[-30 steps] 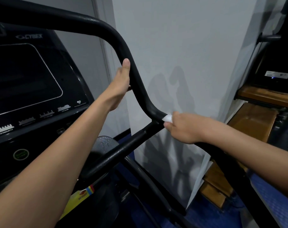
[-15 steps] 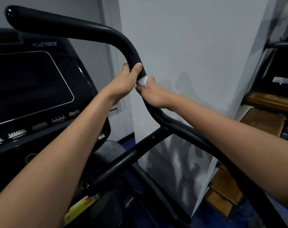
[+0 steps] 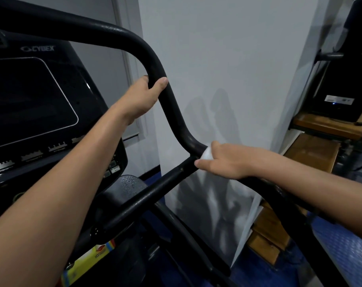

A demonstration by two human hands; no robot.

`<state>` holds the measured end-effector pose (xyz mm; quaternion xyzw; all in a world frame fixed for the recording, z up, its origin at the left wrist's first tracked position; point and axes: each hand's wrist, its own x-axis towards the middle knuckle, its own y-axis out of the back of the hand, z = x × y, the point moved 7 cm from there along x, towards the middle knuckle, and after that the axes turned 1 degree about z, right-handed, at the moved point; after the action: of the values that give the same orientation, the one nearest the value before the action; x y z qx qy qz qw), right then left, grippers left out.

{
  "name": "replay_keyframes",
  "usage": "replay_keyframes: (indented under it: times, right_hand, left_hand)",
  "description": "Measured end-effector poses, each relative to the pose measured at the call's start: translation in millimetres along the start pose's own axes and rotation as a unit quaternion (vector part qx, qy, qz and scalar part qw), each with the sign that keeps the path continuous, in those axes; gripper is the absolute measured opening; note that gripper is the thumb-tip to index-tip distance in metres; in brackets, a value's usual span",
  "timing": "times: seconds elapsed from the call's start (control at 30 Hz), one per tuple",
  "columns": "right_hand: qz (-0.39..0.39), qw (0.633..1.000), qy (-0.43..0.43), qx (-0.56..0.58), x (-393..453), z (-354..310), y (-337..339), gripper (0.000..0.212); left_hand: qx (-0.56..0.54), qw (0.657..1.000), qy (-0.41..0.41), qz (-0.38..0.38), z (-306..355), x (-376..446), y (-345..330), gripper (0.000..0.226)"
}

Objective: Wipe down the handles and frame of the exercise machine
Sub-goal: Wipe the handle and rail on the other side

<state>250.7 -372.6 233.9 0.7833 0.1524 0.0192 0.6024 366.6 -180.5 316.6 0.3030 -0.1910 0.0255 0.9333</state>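
A black curved handle bar [image 3: 172, 108] of the exercise machine runs from the upper left down to the lower right. My left hand [image 3: 144, 96] grips its upper bend, thumb wrapped over the front. My right hand [image 3: 223, 160] holds a small white wipe [image 3: 207, 154] against the bar at the joint where a straight black cross tube [image 3: 155, 189] branches off to the lower left. Most of the wipe is hidden under my fingers.
The dark console [image 3: 31, 104] with its screen stands at the left. A white wall panel [image 3: 227, 79] is right behind the bar. Wooden shelves [image 3: 312, 150] and a black device [image 3: 339, 100] sit at the right. Blue flooring [image 3: 345, 253] lies below.
My right hand with the wipe slid up the bar to my left hand, then back down to the joint. My left hand stayed on the upper bend.
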Motion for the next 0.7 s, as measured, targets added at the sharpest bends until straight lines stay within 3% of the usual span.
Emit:
replay_keyframes:
  times: [0.13, 0.23, 0.33, 0.47, 0.57, 0.7]
  right_hand:
    - [0.029, 0.998, 0.044, 0.024, 65.4, -31.1, -0.1, 0.039]
    - [0.13, 0.973, 0.048, 0.186, 97.9, -48.3, 26.3, 0.073]
    - [0.198, 0.946, 0.071, 0.247, 102.8, -57.8, 38.2, 0.069]
    - [0.139, 0.983, 0.037, 0.116, 76.7, -33.9, 6.2, 0.079]
    - [0.096, 0.995, 0.024, -0.024, 41.1, -18.6, -7.1, 0.061]
    - [0.064, 0.996, 0.016, -0.058, 30.6, -25.6, -3.3, 0.037]
  left_hand:
    - [0.009, 1.0, 0.001, -0.003, 2.5, -1.2, 0.3, 0.051]
    - [0.017, 1.0, 0.004, -0.009, 4.6, -1.4, 1.7, 0.049]
    - [0.021, 1.0, 0.013, -0.004, 5.3, -2.6, 1.5, 0.036]
    - [0.014, 1.0, 0.015, 0.013, 4.3, -5.7, -3.1, 0.028]
    - [0.009, 1.0, 0.013, 0.016, 3.2, -6.7, -3.9, 0.029]
    - [0.008, 1.0, 0.013, 0.014, 2.1, -7.4, -3.0, 0.029]
